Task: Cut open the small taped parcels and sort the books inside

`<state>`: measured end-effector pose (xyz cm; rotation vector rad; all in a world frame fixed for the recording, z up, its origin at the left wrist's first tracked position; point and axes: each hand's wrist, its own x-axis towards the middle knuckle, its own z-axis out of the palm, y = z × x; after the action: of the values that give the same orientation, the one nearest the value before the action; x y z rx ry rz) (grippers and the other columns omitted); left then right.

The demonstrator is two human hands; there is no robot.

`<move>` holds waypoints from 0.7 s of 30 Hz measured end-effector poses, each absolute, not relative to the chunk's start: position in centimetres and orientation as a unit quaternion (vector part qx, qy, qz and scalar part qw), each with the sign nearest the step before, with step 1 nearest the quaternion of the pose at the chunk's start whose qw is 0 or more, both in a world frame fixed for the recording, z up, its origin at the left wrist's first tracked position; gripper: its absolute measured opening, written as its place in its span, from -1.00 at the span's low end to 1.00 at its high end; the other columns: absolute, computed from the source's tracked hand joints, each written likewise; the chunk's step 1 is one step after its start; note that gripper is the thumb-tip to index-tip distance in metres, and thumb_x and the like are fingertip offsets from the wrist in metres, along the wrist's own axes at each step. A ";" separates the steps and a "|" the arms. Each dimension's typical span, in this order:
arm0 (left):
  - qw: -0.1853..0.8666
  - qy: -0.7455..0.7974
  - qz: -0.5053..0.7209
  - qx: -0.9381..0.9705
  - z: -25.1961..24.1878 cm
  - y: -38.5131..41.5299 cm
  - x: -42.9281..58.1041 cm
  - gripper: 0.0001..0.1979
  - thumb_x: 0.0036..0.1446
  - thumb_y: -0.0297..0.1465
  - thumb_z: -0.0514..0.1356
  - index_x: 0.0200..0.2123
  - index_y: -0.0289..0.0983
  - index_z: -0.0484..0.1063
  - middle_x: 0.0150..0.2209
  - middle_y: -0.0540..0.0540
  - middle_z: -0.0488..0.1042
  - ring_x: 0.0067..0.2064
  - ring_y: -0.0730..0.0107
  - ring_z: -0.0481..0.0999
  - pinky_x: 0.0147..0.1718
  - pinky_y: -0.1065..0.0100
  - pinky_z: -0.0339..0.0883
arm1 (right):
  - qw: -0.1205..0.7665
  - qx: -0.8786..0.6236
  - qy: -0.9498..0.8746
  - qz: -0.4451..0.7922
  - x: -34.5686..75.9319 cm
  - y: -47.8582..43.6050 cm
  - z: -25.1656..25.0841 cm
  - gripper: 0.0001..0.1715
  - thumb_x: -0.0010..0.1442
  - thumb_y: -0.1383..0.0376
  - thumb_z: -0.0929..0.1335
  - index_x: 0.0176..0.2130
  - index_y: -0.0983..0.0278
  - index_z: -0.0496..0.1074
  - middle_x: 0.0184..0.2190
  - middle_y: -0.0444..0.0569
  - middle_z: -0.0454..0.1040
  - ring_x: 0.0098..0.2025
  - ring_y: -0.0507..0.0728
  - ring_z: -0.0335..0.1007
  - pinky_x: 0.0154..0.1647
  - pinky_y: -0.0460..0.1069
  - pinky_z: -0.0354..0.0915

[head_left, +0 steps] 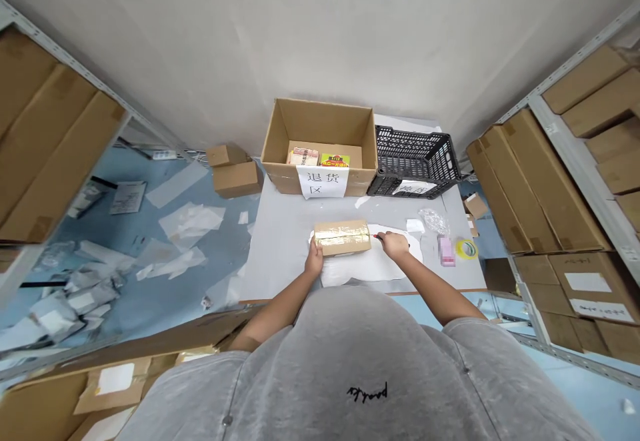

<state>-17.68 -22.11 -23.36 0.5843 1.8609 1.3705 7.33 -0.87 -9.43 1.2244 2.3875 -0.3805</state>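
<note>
A small brown cardboard box (342, 246) with shiny tape along its top seam is in front of me. My left hand (314, 259) is closed on its left end, thumb on the near edge. From the right, my right hand (395, 244) grips a slim red-and-black utility knife (375, 235), whose thin tip reaches the taped seam at the box's right end. A white sheet (390, 264) lies beneath the box on the grey table (275, 254).
Behind stand a large open carton (280, 178) holding two small packages and a black plastic crate (417, 161). Crumpled clear wrap (434, 220), a pink pack (447, 252) and a yellow tape roll (467, 249) lie at right. Shelves of cartons (545, 188) flank both sides; paper scraps (187, 224) litter the floor.
</note>
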 end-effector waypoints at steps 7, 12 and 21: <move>0.359 0.735 0.522 0.240 -23.1 -22.1 -17.7 -0.22 0.48 0.04 0.05 0.64 -0.01 -0.01 0.57 -0.16 0.24 0.61 0.06 0.13 0.60 -0.01 -0.10 | 0.128 0.574 0.783 -0.202 8.9 -0.2 -10.2 -0.60 0.61 0.14 0.23 0.20 0.12 0.57 0.02 0.13 0.68 0.04 0.32 0.62 0.00 0.07 0.35; 0.259 0.777 0.480 0.314 -21.0 -20.3 -17.8 -0.10 0.33 -0.30 0.18 0.66 -0.21 -0.03 0.69 -0.24 -0.16 0.70 -0.02 -0.24 0.61 -0.12 -0.52 | 0.038 0.615 0.704 -0.352 6.1 -1.0 -12.9 -0.59 0.49 -0.04 0.37 0.15 0.13 0.51 -0.04 -0.02 0.68 0.00 0.25 0.63 -0.05 0.01 0.41; 0.333 0.653 0.422 0.533 -18.6 -11.2 -18.3 -0.19 0.18 -0.09 0.47 0.44 -0.19 0.44 0.56 -0.34 0.24 0.62 -0.29 0.06 0.61 -0.11 -0.41 | -0.048 0.654 0.589 -0.472 3.1 -2.8 -17.5 -0.29 0.10 0.03 0.63 0.09 0.26 0.44 -0.08 0.00 0.63 -0.16 0.14 0.56 -0.18 -0.04 0.43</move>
<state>-18.31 -11.15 -18.59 1.3936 1.7057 1.1036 3.11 -2.81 -17.51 2.1191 1.9105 -1.5319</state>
